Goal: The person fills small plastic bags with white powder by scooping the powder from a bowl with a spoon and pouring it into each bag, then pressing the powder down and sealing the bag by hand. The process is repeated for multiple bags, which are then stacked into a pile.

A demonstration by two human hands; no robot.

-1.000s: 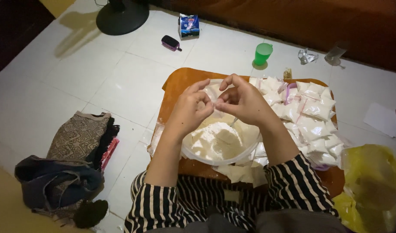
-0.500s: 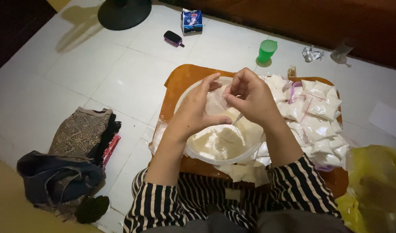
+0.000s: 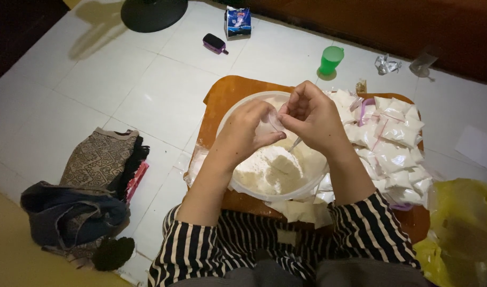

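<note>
Filled packets (image 3: pixel 392 149) crowding bowl's (image 3: pixel 238 106) right

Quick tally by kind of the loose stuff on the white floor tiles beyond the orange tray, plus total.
Green cup: 1
Blue and white carton: 1
Small black and purple device: 1
Crumpled foil wrapper: 1
Clear glass: 1
Fan base: 1
Total: 6

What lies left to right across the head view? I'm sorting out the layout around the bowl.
Heap of clothes → left hand → small clear bag → right hand, both over the bowl of white powder → pile of filled packets → yellow bag.
</note>
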